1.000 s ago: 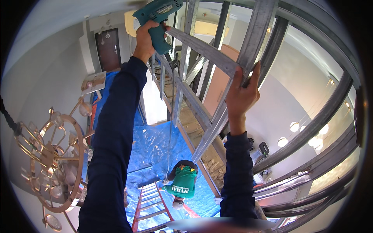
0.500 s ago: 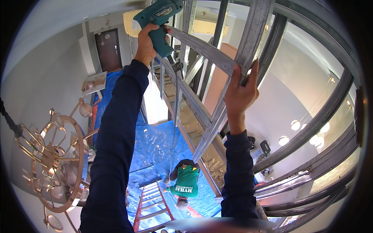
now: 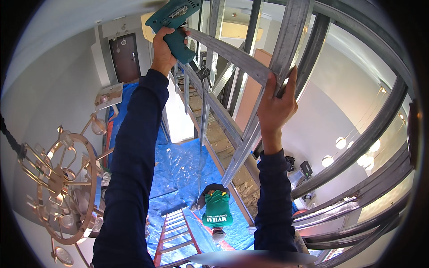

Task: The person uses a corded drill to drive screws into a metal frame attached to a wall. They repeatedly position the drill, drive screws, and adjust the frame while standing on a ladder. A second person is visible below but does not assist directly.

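At the upper left, my left hand [image 3: 163,49] is wrapped around the grip of a teal power drill [image 3: 172,20]. The drill's front end runs out of the top of the picture, and its dark cord [image 3: 203,73] hangs from the handle. A grey metal stud [image 3: 232,56] slants from beside the drill to my right hand [image 3: 278,107]. There my thumb and a finger pinch the stud's end where it meets a wider upright metal stud [image 3: 290,38]. The other fingers of that hand are partly hidden.
Metal framing [image 3: 375,129] curves along the right. A ring-shaped chandelier [image 3: 91,196] hangs at lower left. Far below, a person in a green shirt [image 3: 218,207] stands on a blue tarp [image 3: 176,165] near a red-sided ladder [image 3: 178,230]. Globe lights [image 3: 327,161] hang at right.
My left hand and the drill have shifted slightly left, away from the slanting stud. My right hand keeps its place. Below, the person in green has moved a little to the right.
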A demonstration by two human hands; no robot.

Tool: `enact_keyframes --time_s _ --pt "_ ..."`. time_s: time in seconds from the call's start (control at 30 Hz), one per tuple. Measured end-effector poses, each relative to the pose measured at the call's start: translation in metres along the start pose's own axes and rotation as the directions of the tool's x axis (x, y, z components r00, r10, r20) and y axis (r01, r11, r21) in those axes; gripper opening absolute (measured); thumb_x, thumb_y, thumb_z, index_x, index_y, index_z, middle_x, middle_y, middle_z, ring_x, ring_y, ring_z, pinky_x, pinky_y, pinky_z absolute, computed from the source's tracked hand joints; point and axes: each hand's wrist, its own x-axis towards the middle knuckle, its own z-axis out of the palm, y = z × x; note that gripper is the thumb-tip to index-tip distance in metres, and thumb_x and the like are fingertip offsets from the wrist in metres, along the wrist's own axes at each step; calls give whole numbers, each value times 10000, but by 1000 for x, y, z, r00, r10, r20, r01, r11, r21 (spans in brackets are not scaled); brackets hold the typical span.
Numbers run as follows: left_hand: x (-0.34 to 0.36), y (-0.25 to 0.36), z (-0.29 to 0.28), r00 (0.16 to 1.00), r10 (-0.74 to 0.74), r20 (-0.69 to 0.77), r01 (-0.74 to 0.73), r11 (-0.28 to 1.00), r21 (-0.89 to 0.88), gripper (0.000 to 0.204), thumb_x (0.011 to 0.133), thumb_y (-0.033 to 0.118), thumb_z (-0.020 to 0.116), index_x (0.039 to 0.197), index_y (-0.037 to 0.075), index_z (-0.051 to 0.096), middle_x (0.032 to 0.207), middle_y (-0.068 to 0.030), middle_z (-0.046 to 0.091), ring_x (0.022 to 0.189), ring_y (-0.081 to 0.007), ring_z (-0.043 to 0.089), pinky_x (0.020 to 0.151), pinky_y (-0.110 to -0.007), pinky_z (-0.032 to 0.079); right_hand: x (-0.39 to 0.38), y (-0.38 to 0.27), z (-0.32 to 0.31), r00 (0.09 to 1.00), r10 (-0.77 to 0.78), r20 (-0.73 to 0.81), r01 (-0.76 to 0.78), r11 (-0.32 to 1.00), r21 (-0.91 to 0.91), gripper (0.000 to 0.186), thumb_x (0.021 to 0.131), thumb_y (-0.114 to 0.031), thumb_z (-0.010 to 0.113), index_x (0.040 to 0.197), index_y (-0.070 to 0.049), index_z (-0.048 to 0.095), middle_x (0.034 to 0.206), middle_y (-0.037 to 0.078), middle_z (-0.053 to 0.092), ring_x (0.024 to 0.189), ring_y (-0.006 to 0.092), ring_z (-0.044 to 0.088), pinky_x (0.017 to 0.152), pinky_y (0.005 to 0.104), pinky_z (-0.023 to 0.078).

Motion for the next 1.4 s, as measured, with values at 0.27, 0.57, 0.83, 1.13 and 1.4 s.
enact_keyframes --time_s 0.27,0.57,0.83,1.13,1.4 --pt "2 -1 4 999 -30 11 30 1000 -6 452 823 226 569 1196 -26 606 954 -157 667 887 -273 677 684 -344 546 1 -1 0 1000 -13 -10 13 1000 2 581 956 -243 711 1418 55 523 782 178 729 626 182 715 560 287 522" --pt "1 -3 6 999 -25 23 25 1000 -12 457 822 217 571 1206 -29 598 960 -167 668 886 -283 676 680 -347 549 2 -1 -1 1000 12 27 -12 1000 -12 583 958 -236 706 1429 49 514 824 189 744 681 222 750 580 300 546" --pt "3 0 2 997 -68 38 70 996 -56 452 813 215 577 1191 -33 600 924 -166 666 899 -298 696 672 -340 554 0 -1 -2 998 41 45 -40 999 -9 582 960 -238 705 1428 51 513 816 187 743 679 217 749 574 296 544" --pt "4 -4 -1 997 -64 41 68 993 -100 443 810 219 584 1176 -30 607 903 -170 665 880 -303 696 659 -343 562 -1 3 2 1000 7 -2 -7 1000 25 549 942 -201 729 1409 18 541 937 185 744 593 251 698 529 328 512" --pt "7 -5 -6 993 -120 5 120 985 -122 404 807 233 599 1127 -13 620 888 -161 662 821 -277 676 656 -352 561 1 2 2 999 -46 -29 46 999 6 576 952 -221 720 1416 56 523 747 156 723 614 164 707 550 269 511"
